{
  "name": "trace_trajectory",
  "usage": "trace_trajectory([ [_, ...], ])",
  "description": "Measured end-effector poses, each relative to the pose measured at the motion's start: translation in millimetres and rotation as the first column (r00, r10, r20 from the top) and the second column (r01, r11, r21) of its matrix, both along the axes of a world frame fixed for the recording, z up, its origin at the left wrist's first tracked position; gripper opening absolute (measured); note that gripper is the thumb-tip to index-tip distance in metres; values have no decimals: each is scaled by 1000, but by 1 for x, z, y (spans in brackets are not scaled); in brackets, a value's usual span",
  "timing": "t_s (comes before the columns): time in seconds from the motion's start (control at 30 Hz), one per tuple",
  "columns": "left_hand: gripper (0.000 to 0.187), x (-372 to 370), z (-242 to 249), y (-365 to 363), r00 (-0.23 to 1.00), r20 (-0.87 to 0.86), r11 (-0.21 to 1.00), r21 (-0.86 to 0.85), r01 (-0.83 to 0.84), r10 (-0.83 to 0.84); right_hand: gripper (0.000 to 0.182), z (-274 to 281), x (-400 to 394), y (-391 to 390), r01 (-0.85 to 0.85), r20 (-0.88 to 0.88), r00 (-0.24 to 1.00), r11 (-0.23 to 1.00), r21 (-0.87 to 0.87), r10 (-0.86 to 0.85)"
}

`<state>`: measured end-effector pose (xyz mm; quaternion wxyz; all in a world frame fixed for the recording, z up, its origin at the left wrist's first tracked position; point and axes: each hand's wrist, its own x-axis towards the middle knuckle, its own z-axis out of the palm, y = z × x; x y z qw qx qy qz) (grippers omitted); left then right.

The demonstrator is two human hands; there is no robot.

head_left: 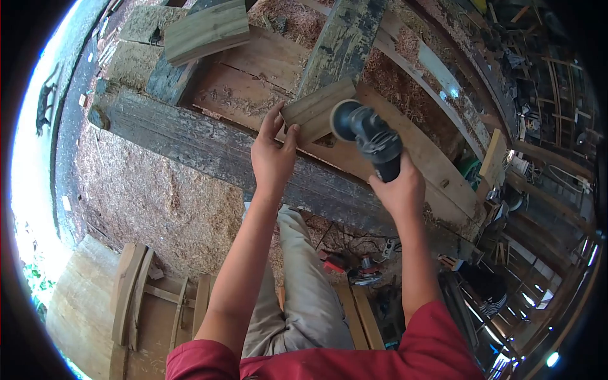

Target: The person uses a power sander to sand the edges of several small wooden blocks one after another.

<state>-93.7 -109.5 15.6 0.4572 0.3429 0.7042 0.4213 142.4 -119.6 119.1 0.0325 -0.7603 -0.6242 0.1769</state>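
While the left hand (273, 152) is pinching the near left end of a short wooden block (318, 111), with the thumb and fingers closed on its edge, the right hand (400, 188) is wrapping fully around the dark body of a power sander (369, 135). The sander's round head is pressing against the right end of the block, so tool and wood are touching. The block is lying tilted across a long, weathered dark beam (209, 149), which is running from the far left towards the near right of the scene, and the left hand is resting partly over that beam.

Beyond the block, a second dark plank (345, 39) is reaching away towards the far side, and pale boards (256, 79) dusted with sawdust are lying between the two. At the far left another light wooden piece (206, 30) is sitting on top of the stacked timber. Sawdust (158, 202) is covering the floor to the left of the person's legs, which are showing in light trousers (304, 297). Near the feet a red and black power tool (351, 269) is lying on the floor with its cords, and a curved wooden frame (136, 301) is resting at the near left. Red sleeves are showing at the near edge.
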Motion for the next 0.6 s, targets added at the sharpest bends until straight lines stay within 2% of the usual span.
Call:
trace_trajectory([
  [0.13,43,9,-5,-13,965,-255,994,96,-46,69,49,3,29,6,127,28,991,989,76,-129],
  [0.23,46,11,-17,-33,864,-499,979,138,153,-65,49,9,54,-1,217,45,974,974,68,-220],
  [0.33,57,10,-5,-48,878,-464,972,124,200,-121,49,12,73,-17,237,59,969,970,53,-240],
  [0.43,68,-21,5,-25,798,-601,913,309,264,-28,48,17,76,-32,273,47,961,962,20,-274],
  [0.53,71,-50,-9,22,700,-713,893,341,294,42,48,8,82,-47,303,33,953,952,-47,-302],
  [0.6,69,-66,-26,48,912,-396,954,218,206,-106,50,10,75,-51,323,21,946,944,-75,-322],
])
